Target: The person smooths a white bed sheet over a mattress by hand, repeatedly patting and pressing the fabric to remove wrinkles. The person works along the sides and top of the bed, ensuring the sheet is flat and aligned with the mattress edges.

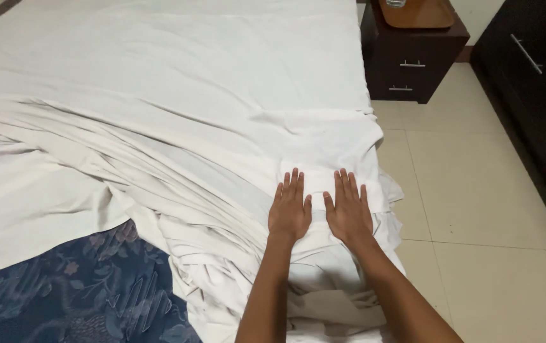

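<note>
— Where were the hands?

— Both lay flat on the white sheet (222, 121), side by side near the bed's (44, 292) right edge; left hand (290, 211) and right hand (348, 211) almost touched at the thumbs.

— Any grip?

— None closed: fingers were straight and spread, palms pressing the cloth, holding nothing.

— How did the sheet run?

— Its bunched folds swept leftward and away from the hands across the mattress; loose cloth hung over the edge beneath the wrists.

— Containers?

— A dark nightstand (409, 60) with shut drawers carried a wooden tray (419, 16); what stood in it was cropped.

Cream tiled floor (476, 190), dark wooden nightstand (413, 57), dark cabinet (533, 82) at right
</note>
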